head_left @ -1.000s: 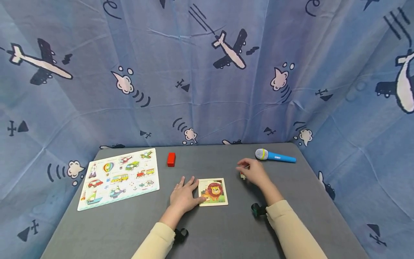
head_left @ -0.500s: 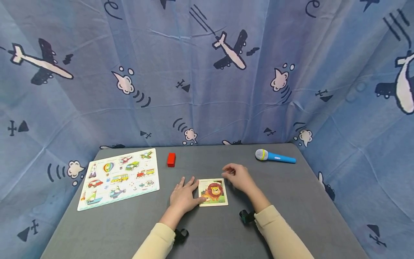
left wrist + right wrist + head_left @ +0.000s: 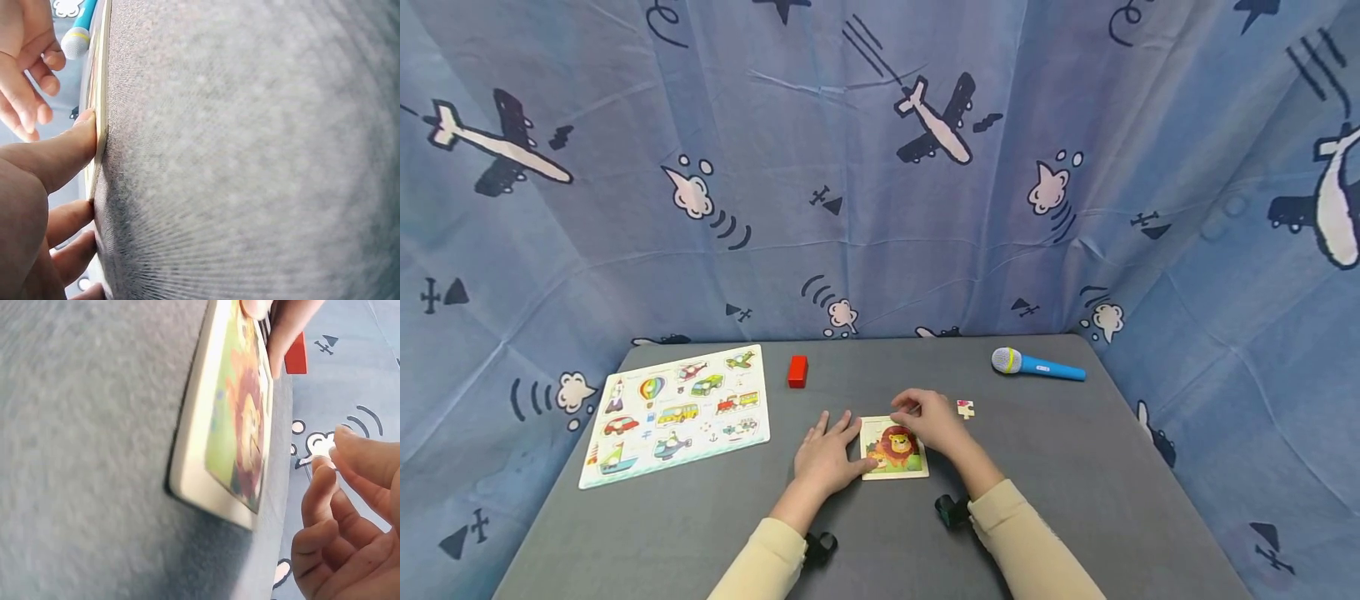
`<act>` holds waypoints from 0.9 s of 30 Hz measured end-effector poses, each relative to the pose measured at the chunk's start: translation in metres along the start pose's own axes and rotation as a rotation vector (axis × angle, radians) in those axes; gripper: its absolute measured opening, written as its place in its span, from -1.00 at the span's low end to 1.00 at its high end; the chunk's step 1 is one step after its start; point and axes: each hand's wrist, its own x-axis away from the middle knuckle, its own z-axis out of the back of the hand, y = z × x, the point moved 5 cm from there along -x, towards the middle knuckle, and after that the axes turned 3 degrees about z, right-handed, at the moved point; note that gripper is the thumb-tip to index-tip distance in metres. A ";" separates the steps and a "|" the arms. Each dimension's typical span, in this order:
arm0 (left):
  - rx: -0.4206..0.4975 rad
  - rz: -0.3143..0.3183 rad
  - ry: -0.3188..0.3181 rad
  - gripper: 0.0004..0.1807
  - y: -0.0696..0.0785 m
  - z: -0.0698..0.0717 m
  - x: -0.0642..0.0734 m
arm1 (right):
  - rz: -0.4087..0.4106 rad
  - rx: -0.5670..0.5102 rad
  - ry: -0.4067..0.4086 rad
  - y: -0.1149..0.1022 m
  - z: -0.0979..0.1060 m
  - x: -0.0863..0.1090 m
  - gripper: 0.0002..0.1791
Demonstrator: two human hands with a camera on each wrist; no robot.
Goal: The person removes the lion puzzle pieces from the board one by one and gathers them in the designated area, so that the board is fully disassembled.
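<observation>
A small square lion puzzle (image 3: 898,450) in a pale wooden frame lies flat on the table. My left hand (image 3: 824,457) rests at its left side, fingers spread and fairly straight; the thumb (image 3: 78,140) touches the puzzle, and the other fingertips sit by its edge. Over the puzzle's top right corner hovers my right hand (image 3: 928,419), loosely curled. In the right wrist view its thumb and index finger come close together with no piece visible between them. Just right of that hand, a loose jigsaw piece (image 3: 965,408) lies on the table, white with a pink patch.
At the left lies a large picture board (image 3: 681,417) of vehicles. A red block (image 3: 797,372) stands behind the left hand, and a blue toy microphone (image 3: 1045,367) lies at the back right. A patterned blue curtain (image 3: 880,208) hangs behind the grey table (image 3: 1075,500).
My right hand has moved left from the loose jigsaw piece to the puzzle's top right corner, leaving that piece in plain sight. The left hand has stayed in place.
</observation>
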 end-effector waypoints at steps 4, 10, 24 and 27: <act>-0.001 -0.001 -0.004 -0.11 0.000 0.001 -0.001 | 0.002 0.003 -0.053 0.000 -0.010 -0.004 -0.81; 0.005 -0.005 -0.014 -0.11 0.000 0.002 0.000 | 0.018 0.046 -0.123 0.001 -0.024 -0.005 -0.83; -0.011 -0.008 0.007 -0.11 -0.001 0.001 0.000 | 0.000 0.119 -0.107 0.000 -0.032 -0.005 -0.94; -0.015 -0.005 0.002 -0.11 -0.001 0.000 0.000 | 0.018 0.132 -0.083 -0.001 -0.032 -0.005 -0.92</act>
